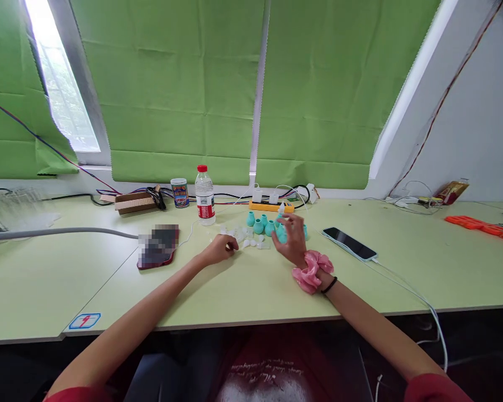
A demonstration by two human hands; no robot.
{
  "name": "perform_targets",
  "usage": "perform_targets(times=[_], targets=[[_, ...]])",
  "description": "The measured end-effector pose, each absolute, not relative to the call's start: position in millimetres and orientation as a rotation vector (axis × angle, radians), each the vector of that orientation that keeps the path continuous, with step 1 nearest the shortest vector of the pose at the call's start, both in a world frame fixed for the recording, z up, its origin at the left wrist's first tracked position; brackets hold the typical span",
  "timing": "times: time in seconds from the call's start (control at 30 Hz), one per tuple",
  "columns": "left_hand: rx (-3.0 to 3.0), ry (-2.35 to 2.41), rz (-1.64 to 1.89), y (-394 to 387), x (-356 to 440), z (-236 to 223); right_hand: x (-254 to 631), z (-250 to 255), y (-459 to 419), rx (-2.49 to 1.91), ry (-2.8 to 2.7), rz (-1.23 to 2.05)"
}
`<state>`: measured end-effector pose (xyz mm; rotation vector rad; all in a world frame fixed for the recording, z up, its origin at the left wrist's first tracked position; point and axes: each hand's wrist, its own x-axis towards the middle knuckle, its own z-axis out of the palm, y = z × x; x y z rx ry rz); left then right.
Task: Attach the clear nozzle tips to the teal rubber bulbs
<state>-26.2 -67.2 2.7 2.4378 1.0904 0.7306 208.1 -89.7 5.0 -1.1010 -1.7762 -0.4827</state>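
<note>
Several small teal bottles [259, 224] stand in a cluster on the pale green table [243, 290], with several clear plastic caps [251, 243] scattered in front of them. My right hand [292, 239], with a pink scrunchie [311, 271] and a black band on the wrist, is closed around one teal bottle [282, 234] at the right of the cluster. My left hand [220, 249] rests on the table with its fingers curled at the left edge of the caps; a small piece seems pinched in the fingertips.
A water bottle [204, 195] and a printed cup [179, 192] stand behind the cluster, near a yellow power strip [271, 206] with chargers. A phone [349, 243] on a white cable lies to the right, a dark wallet [158, 247] to the left, an orange tray [484, 228] at far right.
</note>
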Motion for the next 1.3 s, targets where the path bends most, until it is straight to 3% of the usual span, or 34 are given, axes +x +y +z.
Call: perform_targets(times=[0.27, 0.53, 1.0, 1.3], targets=[[2.363, 1.075, 0.821, -67.6, -22.4, -2.0, 181.9, -15.8, -98.3, -1.274, -2.354, -0.230], [2.392, 1.065, 0.759, -69.1, -23.1, 0.5, 183.5, -16.5, -97.5, -1.203, -2.251, -0.017], [2.134, 1.027, 0.949, -75.0, -9.4, -7.1, 171.3, -27.8, -92.8, -0.974, -1.916, 0.642], [1.995, 1.007, 1.017, -73.8, -7.8, -9.6, 174.3, -26.7, -92.3, -0.904, -1.901, 0.771]])
